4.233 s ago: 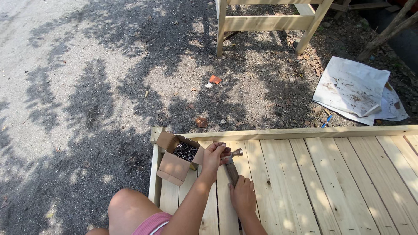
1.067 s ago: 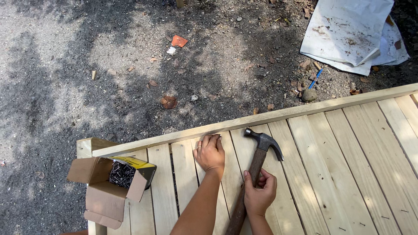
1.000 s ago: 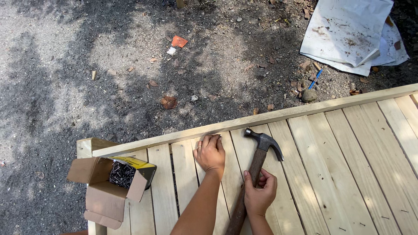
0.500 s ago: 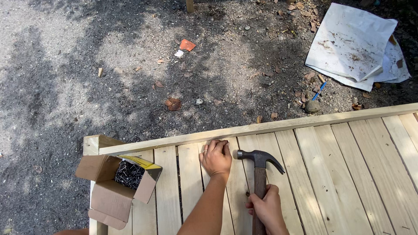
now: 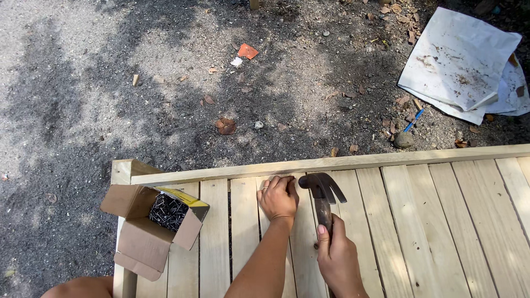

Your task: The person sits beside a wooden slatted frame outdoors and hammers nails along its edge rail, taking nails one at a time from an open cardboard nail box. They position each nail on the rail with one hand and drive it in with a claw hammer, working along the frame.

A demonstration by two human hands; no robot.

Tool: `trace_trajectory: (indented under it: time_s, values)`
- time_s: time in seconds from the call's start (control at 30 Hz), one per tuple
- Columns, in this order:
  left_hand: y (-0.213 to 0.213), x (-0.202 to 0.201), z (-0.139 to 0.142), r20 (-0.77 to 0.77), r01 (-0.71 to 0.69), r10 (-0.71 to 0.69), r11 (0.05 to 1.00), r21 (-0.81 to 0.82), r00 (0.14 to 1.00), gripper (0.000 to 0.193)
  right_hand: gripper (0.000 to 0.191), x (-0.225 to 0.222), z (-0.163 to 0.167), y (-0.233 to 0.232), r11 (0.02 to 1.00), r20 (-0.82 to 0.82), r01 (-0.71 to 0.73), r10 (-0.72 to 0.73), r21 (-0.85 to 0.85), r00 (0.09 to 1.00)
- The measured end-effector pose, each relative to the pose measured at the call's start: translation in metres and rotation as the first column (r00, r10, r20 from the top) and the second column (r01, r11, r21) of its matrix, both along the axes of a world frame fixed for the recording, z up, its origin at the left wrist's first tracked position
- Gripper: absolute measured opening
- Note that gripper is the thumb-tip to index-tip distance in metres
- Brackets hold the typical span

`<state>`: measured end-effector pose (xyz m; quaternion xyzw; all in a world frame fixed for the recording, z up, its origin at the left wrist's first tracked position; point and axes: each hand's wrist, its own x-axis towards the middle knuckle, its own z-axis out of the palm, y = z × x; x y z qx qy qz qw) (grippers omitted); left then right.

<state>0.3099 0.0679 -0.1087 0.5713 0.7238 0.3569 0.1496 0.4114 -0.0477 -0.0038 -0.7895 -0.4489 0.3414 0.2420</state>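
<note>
My right hand (image 5: pixel 339 259) grips the handle of a claw hammer (image 5: pixel 322 192); its dark metal head sits low over the far ends of the pale wooden slats (image 5: pixel 430 221). My left hand (image 5: pixel 279 197) rests just left of the hammer head, fingers curled against the slat end beside the long edge rail (image 5: pixel 331 163). Whether those fingers pinch a nail is hidden. An open cardboard box of dark nails (image 5: pixel 165 212) lies on the slats to the left.
Beyond the rail lies gravel and dirt with leaves, a stone (image 5: pixel 403 139) and an orange scrap (image 5: pixel 248 51). Crumpled white sheets (image 5: pixel 461 63) lie at the far right. A bare knee (image 5: pixel 83 288) shows at the bottom left.
The hammer head has swung down from its raised, tilted position to just beside my left hand. My right hand has slid up the handle, and the view has shifted slightly.
</note>
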Motion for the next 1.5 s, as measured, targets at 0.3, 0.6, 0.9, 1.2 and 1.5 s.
trace_trajectory:
  time_s: [0.3,0.6,0.9,1.2,1.5]
  values:
    - [0.002,-0.001,0.002,-0.017,-0.009,0.01,1.0,0.029,1.0,0.01,0.032,-0.018,-0.001,0.013,0.992,0.099,-0.051,0.039,0.113,0.994]
    - [0.002,-0.002,0.009,0.021,0.004,-0.003,0.999,-0.047,1.0,0.011,0.033,-0.019,-0.001,0.018,0.997,0.133,-0.05,0.041,0.062,0.99]
    - [0.005,-0.002,0.011,0.069,0.049,-0.044,0.996,-0.073,0.997,0.012,0.034,0.009,-0.049,-0.018,0.999,0.141,0.048,-0.046,-0.009,0.989]
    - [-0.06,-0.059,0.026,-0.03,0.625,-0.658,0.728,-0.283,0.753,0.06,0.039,-0.006,-0.087,-0.034,0.97,0.059,0.24,-0.238,-0.028,0.97]
    - [-0.057,-0.054,0.063,0.051,0.596,-0.718,0.535,-0.599,0.695,0.081,0.035,-0.014,-0.009,0.012,0.976,0.0,0.09,-0.092,0.196,0.996]
